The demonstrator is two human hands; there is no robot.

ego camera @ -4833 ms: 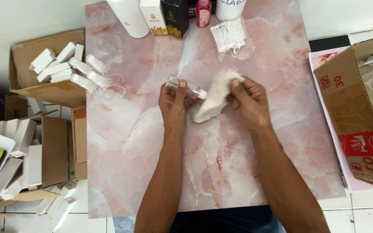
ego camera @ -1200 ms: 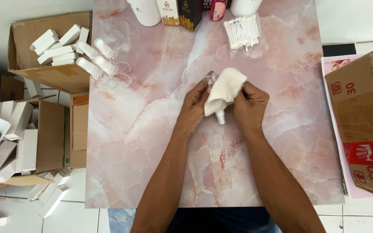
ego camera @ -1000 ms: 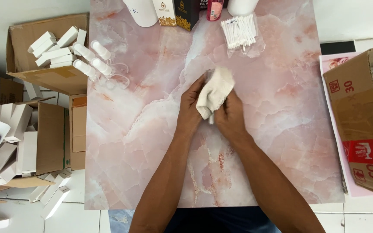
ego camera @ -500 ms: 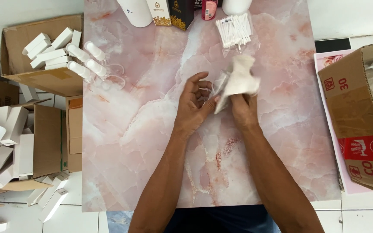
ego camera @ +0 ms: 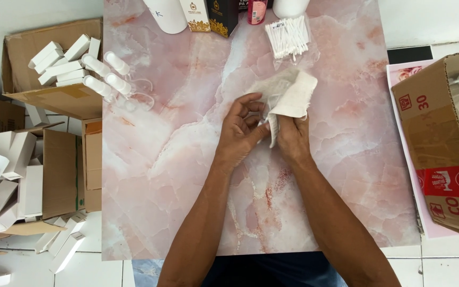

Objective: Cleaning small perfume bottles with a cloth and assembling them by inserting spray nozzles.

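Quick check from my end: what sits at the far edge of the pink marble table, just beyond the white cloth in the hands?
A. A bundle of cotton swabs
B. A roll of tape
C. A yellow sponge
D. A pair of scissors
A: a bundle of cotton swabs lies at the table's far edge, just beyond the white cloth held by the right hand.

The cloth (ego camera: 289, 95) is soft, matt, off-white woven fabric, creased where it is gripped. The table (ego camera: 187, 159) has a smooth, faintly glossy pink marble-pattern top. The boxes (ego camera: 442, 149) at both sides are matt brown corrugated cardboard. The swabs (ego camera: 288, 36) look like white cotton in a clear plastic wrap.
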